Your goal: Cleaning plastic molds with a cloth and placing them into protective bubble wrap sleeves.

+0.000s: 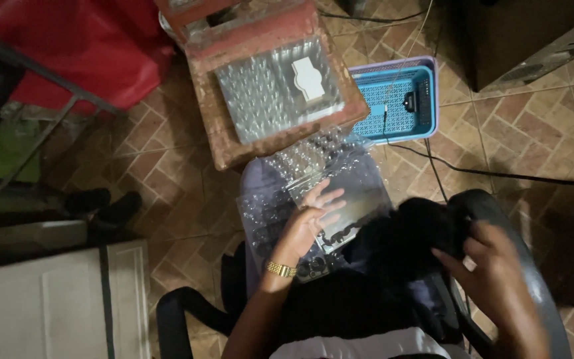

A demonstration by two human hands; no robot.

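Observation:
My left hand (310, 223), with a gold watch on the wrist, lies flat with fingers spread on a clear plastic blister tray (340, 199) that rests on my lap. Small dark round pieces sit in the tray's pockets near my wrist. My right hand (493, 272) is closed on a black cloth or bag (410, 229) at the right, above a dark chair armrest. A second clear blister sheet (300, 159) lies just beyond the tray.
A brown cardboard box lid (234, 143) holds a stack of clear trays with a small white piece (310, 78) on top. A blue plastic basket (400, 100) with a cable stands behind. A red sheet (88, 46) lies at far left, a white panel (54, 299) at lower left.

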